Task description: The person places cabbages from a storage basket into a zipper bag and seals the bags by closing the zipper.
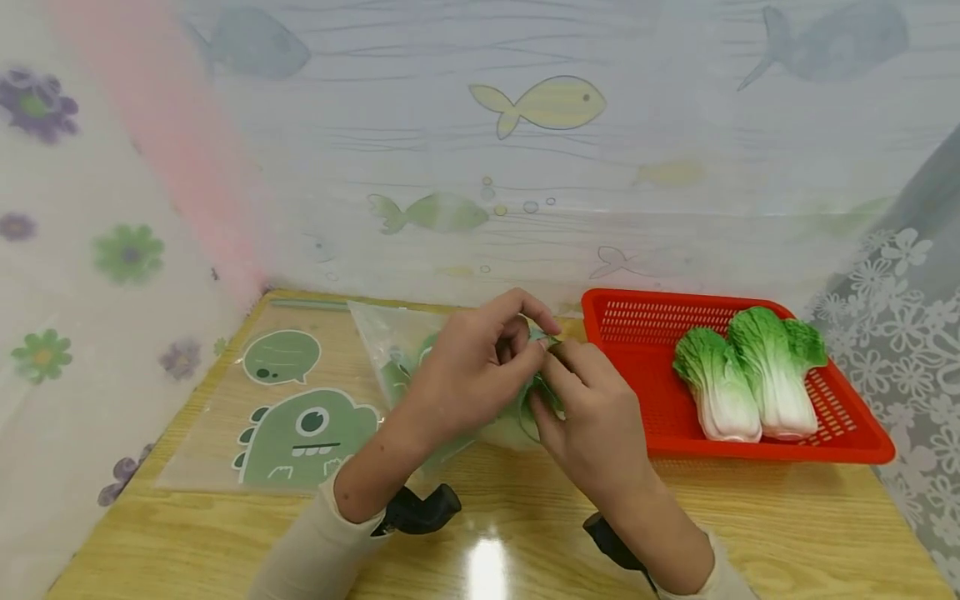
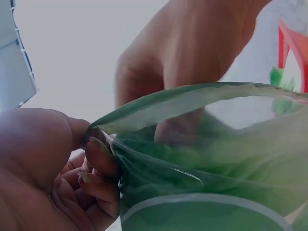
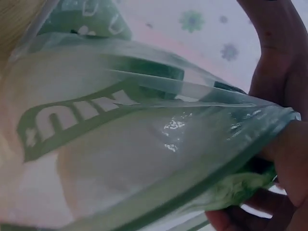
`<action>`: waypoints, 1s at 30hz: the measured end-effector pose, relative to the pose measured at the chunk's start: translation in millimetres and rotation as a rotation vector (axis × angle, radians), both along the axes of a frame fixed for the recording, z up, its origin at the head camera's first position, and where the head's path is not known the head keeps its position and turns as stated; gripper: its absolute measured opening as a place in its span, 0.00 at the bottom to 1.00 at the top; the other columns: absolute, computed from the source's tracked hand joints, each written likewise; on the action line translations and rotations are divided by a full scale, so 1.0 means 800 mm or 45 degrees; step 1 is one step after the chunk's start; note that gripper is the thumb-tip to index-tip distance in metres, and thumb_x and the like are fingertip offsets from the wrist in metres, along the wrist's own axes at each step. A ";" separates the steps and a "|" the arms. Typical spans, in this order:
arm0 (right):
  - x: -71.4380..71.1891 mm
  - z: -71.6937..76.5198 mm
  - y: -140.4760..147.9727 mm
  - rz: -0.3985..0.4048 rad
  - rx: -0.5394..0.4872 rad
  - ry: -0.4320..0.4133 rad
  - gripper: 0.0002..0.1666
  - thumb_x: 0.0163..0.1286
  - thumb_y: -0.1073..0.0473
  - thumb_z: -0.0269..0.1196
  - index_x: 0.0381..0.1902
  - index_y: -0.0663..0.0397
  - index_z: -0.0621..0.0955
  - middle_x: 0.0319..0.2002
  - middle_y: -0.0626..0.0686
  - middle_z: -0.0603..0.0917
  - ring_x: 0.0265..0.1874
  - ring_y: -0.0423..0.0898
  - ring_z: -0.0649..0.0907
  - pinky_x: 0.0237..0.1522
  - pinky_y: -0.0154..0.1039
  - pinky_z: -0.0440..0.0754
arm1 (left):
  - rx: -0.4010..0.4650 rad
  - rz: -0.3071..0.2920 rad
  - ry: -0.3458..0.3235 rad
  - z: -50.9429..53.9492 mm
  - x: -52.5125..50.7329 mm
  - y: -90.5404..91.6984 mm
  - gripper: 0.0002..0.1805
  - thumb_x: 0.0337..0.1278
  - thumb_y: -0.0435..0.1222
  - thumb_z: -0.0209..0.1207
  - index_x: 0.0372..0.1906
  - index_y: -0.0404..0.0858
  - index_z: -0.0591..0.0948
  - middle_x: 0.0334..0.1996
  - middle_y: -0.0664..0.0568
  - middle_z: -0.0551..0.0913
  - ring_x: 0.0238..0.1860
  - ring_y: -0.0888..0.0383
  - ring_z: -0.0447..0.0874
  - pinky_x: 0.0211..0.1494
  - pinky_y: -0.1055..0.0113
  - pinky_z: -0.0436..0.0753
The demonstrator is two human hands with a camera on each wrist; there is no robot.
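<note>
A translucent zip bag [image 2: 207,211] with green print is held up between both hands, a green and white bok choy [image 3: 236,190] inside it. My left hand [image 1: 476,362] pinches a corner of the bag's rim between thumb and fingers. Close against it, my right hand [image 1: 596,425] grips the rim with curled fingers; part of its fingers shows through the film in the left wrist view. The bag's mouth gapes in that view. The head view hides most of the bag behind the hands.
A red plastic basket [image 1: 757,451] on the right holds two bok choy, a smaller one [image 1: 720,392] and a larger one [image 1: 776,375]. Another zip bag [image 1: 206,450] with a green monster print lies flat on the wooden table [image 1: 540,550]. Patterned curtains [image 1: 420,167] hang behind.
</note>
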State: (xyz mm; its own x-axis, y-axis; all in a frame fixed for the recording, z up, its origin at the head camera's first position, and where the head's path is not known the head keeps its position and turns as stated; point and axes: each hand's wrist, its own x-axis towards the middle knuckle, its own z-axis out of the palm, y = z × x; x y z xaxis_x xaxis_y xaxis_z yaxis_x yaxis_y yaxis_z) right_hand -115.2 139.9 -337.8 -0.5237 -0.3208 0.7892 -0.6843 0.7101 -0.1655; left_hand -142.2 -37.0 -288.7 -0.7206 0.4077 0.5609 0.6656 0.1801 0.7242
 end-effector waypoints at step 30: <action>0.002 0.029 0.032 0.289 -0.146 -0.268 0.21 0.77 0.49 0.69 0.62 0.52 0.87 0.51 0.54 0.80 0.49 0.47 0.77 0.49 0.39 0.74 | 0.254 0.132 -0.061 0.014 -0.011 -0.032 0.10 0.81 0.34 0.56 0.55 0.40 0.85 0.16 0.53 0.69 0.15 0.54 0.66 0.19 0.63 0.67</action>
State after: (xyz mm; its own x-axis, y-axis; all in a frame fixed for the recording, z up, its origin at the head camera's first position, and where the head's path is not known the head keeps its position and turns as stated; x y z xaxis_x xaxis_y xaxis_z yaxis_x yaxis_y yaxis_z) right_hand -114.0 165.5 -314.5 -0.6049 -0.3629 0.7088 -0.7650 0.5120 -0.3907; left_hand -150.9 -62.4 -277.6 -0.7806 0.2142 0.5872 0.6150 0.0960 0.7826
